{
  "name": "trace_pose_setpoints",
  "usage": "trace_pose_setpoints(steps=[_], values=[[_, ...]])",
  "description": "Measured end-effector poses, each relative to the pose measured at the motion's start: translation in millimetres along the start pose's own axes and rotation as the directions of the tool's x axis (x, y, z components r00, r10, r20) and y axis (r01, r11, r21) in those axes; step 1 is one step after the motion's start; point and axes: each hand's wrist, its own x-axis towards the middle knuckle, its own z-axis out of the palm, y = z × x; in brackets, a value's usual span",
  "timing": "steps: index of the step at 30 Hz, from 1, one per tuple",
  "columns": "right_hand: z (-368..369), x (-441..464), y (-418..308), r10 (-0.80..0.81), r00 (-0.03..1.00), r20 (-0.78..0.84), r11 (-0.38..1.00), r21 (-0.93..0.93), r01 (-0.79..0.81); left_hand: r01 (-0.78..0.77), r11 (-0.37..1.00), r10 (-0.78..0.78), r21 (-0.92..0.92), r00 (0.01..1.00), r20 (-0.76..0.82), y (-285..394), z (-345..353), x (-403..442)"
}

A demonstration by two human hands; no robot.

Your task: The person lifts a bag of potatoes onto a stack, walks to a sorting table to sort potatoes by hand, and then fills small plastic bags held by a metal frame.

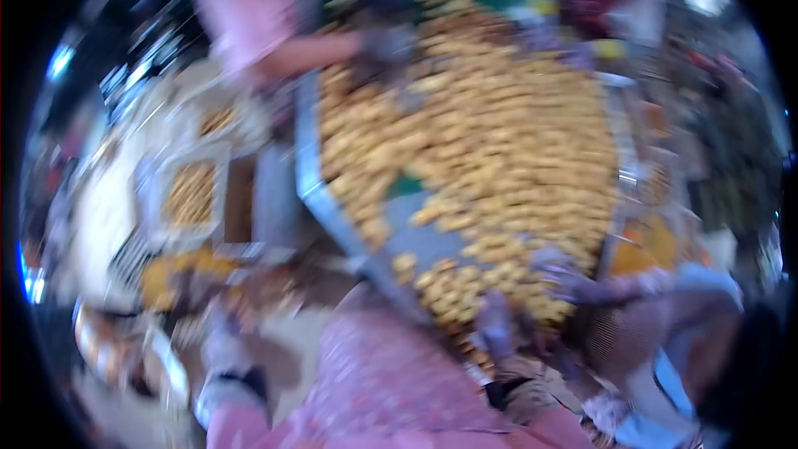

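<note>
The whole view is smeared by motion. My right hand (496, 328), pale and possibly gloved, is at the near edge of a broad heap of small yellow-brown oblong pieces (515, 150). Its fingers are too blurred to show whether any piece is held. Off to the left, away from the heap, my left hand (224, 337) reaches down near a yellow-brown mass (187, 274). Whether it touches that mass is unclear, and its fingers are smeared too. The pieces lie on a metal-rimmed table (312, 170), whose grey and green surface shows in a gap.
Another person in pink (258, 12) reaches over the far left of the heap. A person at the right has a gloved hand (557, 270) on the pieces, close to my right hand. A pale crate (223, 187) of similar pieces stands left of the table.
</note>
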Motion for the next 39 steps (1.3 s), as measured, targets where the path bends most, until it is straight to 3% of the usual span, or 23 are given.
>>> trace_pose_setpoints(steps=[1,2,3,4,5,6,8,10,13,15,17,19,21,23,24,25,26,27,31,33,35,37,39], values=[[-26.8,23.1,-28.1,-0.277,0.960,-0.038,0.857,-0.462,0.229,-0.091,0.991,0.083,0.100,0.993,0.082,4.6,-14.8,12.7],[11.1,10.8,1.3,0.218,0.976,0.006,0.927,0.311,-0.209,-0.191,0.969,0.166,0.157,0.973,0.159,4.6,-16.7,33.3],[-33.9,50.8,-40.6,0.363,0.858,0.362,0.903,0.089,-0.420,-0.280,0.935,0.238,0.216,0.950,0.200,4.9,-4.5,48.0],[-3.6,39.3,-32.8,0.505,0.776,0.379,0.370,0.716,-0.591,-0.375,0.875,0.326,0.305,0.924,0.200,-2.8,18.7,50.8],[29.9,38.3,-13.3,0.224,0.973,0.061,0.878,0.422,-0.228,-0.474,0.773,0.424,0.421,0.880,0.213,-12.0,38.6,46.0],[-3.5,52.9,-52.1,0.232,0.972,0.037,0.941,0.244,-0.234,-0.571,0.602,0.534,0.558,0.807,0.251,-24.0,57.6,36.8],[2.9,47.4,-67.1,0.002,1.000,-0.026,0.992,0.125,0.001,-0.678,0.075,0.711,0.731,0.551,0.438,-53.8,98.6,13.9],[-9.9,39.5,-67.4,-0.141,0.989,-0.035,0.990,-0.009,0.141,-0.707,-0.357,0.680,0.610,0.252,0.689,-86.2,150.1,-5.9],[-47.0,39.4,-32.9,-0.239,0.825,0.512,0.932,-0.118,0.343,-0.747,-0.660,0.305,0.084,-0.164,0.938,-112.6,245.3,-12.6],[-75.4,40.9,-12.6,-0.299,0.941,0.158,0.933,-0.158,0.323,-0.781,-0.619,0.089,-0.083,-0.174,0.981,-112.3,296.7,-50.2],[-87.7,90.5,-8.1,0.153,0.917,0.369,0.978,0.078,-0.194,-0.718,-0.697,0.151,0.004,-0.141,0.978,-124.0,340.0,-38.3],[-89.6,153.0,9.4,0.129,0.970,0.203,0.981,-0.171,-0.095,-0.619,-0.738,0.394,0.269,-0.072,0.916,-152.7,375.8,-15.7],[-94.6,219.7,13.1,0.027,0.995,-0.099,0.989,-0.140,-0.041,-0.674,-0.663,0.290,0.327,0.172,0.942,-165.5,407.2,-89.7],[-75.7,274.9,17.8,0.192,0.940,-0.280,0.979,-0.010,-0.203,-0.822,-0.569,0.062,-0.016,-0.062,0.996,-214.3,415.3,-36.5],[-61.2,287.9,9.4,0.292,0.922,-0.255,0.951,-0.030,-0.309,-0.628,-0.763,0.053,-0.155,-0.300,0.952,-242.5,402.7,-38.5],[-48.6,293.3,-2.1,0.392,0.889,-0.236,0.908,-0.054,-0.415,-0.797,-0.594,0.022,-0.105,-0.147,0.989,-246.4,396.4,-95.6],[-50.0,288.8,-41.0,0.390,0.906,-0.166,0.845,-0.327,-0.424,-0.910,-0.404,-0.172,0.092,0.175,0.969,-260.9,386.0,-115.3],[-50.3,274.6,-56.7,0.435,0.900,-0.032,0.876,-0.214,-0.431,-0.752,-0.615,-0.263,-0.236,-0.087,0.961,-294.0,360.0,-52.5],[-36.9,154.0,-14.4,0.018,0.969,0.248,0.970,-0.240,0.044,-0.862,-0.332,-0.612,-0.382,-0.111,0.783,-278.2,327.5,-70.3],[-54.8,113.1,-7.9,0.300,0.870,0.392,0.941,-0.272,-0.203,-0.914,-0.285,-0.655,-0.290,-0.035,0.755,-262.0,319.6,-74.7],[-21.8,50.6,-2.3,0.403,0.915,0.003,0.878,-0.283,-0.385,-0.802,-0.399,-0.577,-0.444,-0.156,0.802,-261.3,317.7,-78.7],[-41.3,15.8,-36.3,0.267,0.959,0.099,0.906,-0.365,-0.215,-0.848,-0.442,-0.488,-0.292,-0.046,0.872,-266.1,318.8,-83.4],[-52.8,-24.2,-29.1,0.048,0.978,0.203,0.953,-0.301,0.016,-0.837,-0.456,-0.466,-0.301,-0.064,0.882,-266.6,317.1,-67.9]])
